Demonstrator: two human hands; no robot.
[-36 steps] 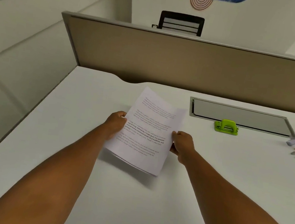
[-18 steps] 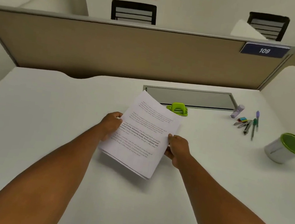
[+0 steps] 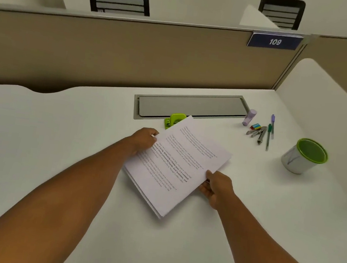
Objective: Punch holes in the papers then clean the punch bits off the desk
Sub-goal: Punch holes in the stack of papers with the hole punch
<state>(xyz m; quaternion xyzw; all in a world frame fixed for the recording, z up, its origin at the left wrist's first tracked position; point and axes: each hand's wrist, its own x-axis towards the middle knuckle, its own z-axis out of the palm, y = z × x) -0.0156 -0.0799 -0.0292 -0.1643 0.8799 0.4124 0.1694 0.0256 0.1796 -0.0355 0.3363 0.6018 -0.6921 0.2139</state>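
Note:
A thin stack of printed papers (image 3: pixel 176 165) is held just above the white desk (image 3: pixel 55 137), turned diagonally. My left hand (image 3: pixel 143 139) grips its left long edge and my right hand (image 3: pixel 216 187) grips its lower right edge. The far corner of the stack covers part of a small green hole punch (image 3: pixel 173 119), which sits on the desk just in front of the grey cable hatch (image 3: pixel 191 106). No punch bits are visible on the desk.
To the right lie a lilac glue stick (image 3: pixel 249 117), several pens and clips (image 3: pixel 262 132), and a white cup with a green rim (image 3: pixel 304 155). A beige partition (image 3: pixel 134 54) closes the back; a white divider (image 3: pixel 329 128) closes the right side.
The view has swung right and closer. Both hands have carried the papers right and toward the hole punch, turning the stack more diagonal; its corner now overlaps the punch.

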